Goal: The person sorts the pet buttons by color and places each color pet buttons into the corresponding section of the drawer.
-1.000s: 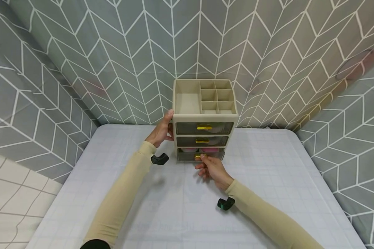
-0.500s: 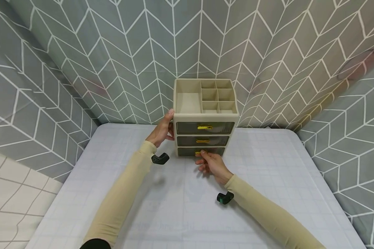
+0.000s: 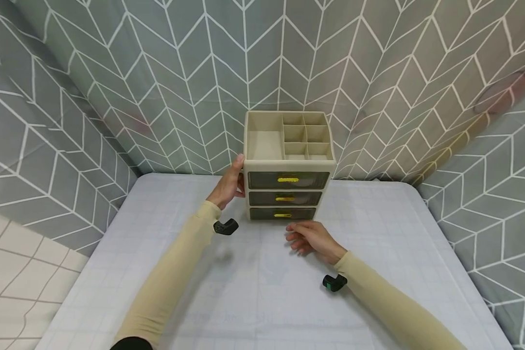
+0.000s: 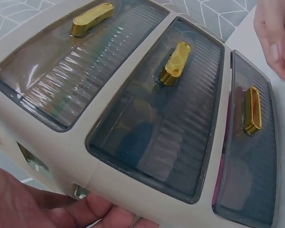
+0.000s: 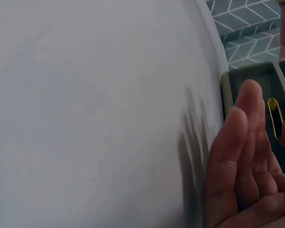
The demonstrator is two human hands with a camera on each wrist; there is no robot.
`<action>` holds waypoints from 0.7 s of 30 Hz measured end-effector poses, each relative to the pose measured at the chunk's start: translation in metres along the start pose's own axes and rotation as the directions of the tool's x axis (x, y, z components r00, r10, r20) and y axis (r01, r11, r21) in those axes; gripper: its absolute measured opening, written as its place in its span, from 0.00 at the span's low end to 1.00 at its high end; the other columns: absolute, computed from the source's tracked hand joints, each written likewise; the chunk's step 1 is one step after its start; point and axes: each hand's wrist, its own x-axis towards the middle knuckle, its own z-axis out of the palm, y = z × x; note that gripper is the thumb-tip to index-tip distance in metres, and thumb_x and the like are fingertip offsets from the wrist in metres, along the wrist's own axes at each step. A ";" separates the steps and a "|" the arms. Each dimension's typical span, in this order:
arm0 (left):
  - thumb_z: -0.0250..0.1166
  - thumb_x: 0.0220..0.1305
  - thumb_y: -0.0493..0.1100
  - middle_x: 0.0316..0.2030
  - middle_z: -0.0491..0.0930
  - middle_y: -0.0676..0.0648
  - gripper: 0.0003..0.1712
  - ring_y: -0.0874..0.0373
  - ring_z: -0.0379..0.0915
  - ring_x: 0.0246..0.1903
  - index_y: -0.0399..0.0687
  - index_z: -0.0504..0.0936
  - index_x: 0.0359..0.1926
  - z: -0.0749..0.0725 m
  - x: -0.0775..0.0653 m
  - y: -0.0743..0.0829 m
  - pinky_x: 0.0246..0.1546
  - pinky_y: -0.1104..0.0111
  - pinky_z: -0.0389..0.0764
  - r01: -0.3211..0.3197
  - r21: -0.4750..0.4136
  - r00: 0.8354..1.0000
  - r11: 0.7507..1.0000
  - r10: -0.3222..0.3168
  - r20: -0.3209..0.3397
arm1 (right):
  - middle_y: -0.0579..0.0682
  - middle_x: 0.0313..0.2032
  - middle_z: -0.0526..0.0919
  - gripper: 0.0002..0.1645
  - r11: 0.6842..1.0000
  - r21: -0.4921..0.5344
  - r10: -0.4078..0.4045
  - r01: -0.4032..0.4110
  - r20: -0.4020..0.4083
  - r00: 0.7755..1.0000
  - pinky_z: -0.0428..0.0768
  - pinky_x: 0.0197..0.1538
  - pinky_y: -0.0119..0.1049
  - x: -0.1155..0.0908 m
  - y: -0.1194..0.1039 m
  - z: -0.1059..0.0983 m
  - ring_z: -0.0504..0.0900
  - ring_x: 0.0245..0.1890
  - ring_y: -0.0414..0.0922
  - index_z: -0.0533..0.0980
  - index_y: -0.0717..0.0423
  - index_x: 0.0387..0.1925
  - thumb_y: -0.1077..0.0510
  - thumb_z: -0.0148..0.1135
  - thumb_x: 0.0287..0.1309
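A cream desktop drawer organizer (image 3: pixel 289 165) stands upright at the back of the table, with three smoky drawer fronts and gold handles. Its top is split into one large and several small compartments. My left hand (image 3: pixel 228 184) rests against its left side, and the left wrist view has those fingers (image 4: pixel 97 209) lying along the side wall. The bottom drawer (image 3: pixel 262 213) sits in line with the others in the head view. From the left wrist, a pink strip shows beside that drawer's front (image 4: pixel 249 166). My right hand (image 3: pixel 312 239), relaxed and holding nothing, is just in front, apart from the bottom handle (image 3: pixel 282 215).
A white cloth covers the table (image 3: pixel 253 301). Grey chevron-patterned curtain (image 3: pixel 192 87) hangs close behind the organizer and along both sides. Pale floor tiles (image 3: pixel 22 282) show at the lower left.
The bottom drawer, sticking out with pink things visible inside, has slid in under my right hand. That hand has then let go of the handle and drawn back to the right. My left hand stays put.
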 end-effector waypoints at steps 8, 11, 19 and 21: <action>0.31 0.76 0.77 0.36 0.79 0.40 0.50 0.48 0.79 0.37 0.38 0.75 0.61 -0.008 -0.008 0.002 0.48 0.52 0.85 0.044 0.057 0.999 0.997 -0.045 0.003 | 0.56 0.48 0.91 0.25 0.979 -0.205 0.018 -0.019 -0.005 1.000 0.86 0.38 0.36 -0.026 -0.001 -0.052 0.90 0.36 0.42 0.79 0.65 0.62 0.49 0.57 0.79; 0.32 0.77 0.77 0.46 0.81 0.38 0.48 0.41 0.81 0.48 0.44 0.69 0.72 -0.013 -0.015 -0.005 0.50 0.54 0.81 0.040 0.182 0.999 0.982 -0.038 -0.016 | 0.57 0.49 0.91 0.24 0.955 -0.294 0.027 -0.039 -0.043 0.999 0.86 0.40 0.39 -0.037 -0.002 -0.073 0.91 0.40 0.46 0.80 0.63 0.61 0.49 0.57 0.78; 0.42 0.76 0.78 0.71 0.66 0.33 0.54 0.36 0.66 0.70 0.45 0.51 0.84 -0.039 -0.047 -0.039 0.69 0.39 0.68 0.076 0.449 0.996 0.890 -0.043 -0.082 | 0.60 0.50 0.90 0.27 0.833 -0.553 -0.066 -0.027 -0.147 0.987 0.86 0.41 0.40 -0.060 -0.009 -0.123 0.91 0.43 0.49 0.78 0.65 0.63 0.47 0.57 0.80; 0.43 0.75 0.78 0.72 0.63 0.32 0.55 0.34 0.65 0.70 0.44 0.49 0.85 -0.047 -0.056 -0.044 0.70 0.37 0.66 0.087 0.496 0.995 0.864 -0.047 -0.092 | 0.61 0.48 0.90 0.28 0.779 -0.626 -0.119 -0.007 -0.159 0.980 0.86 0.39 0.39 -0.065 -0.013 -0.134 0.90 0.43 0.50 0.78 0.66 0.63 0.46 0.56 0.80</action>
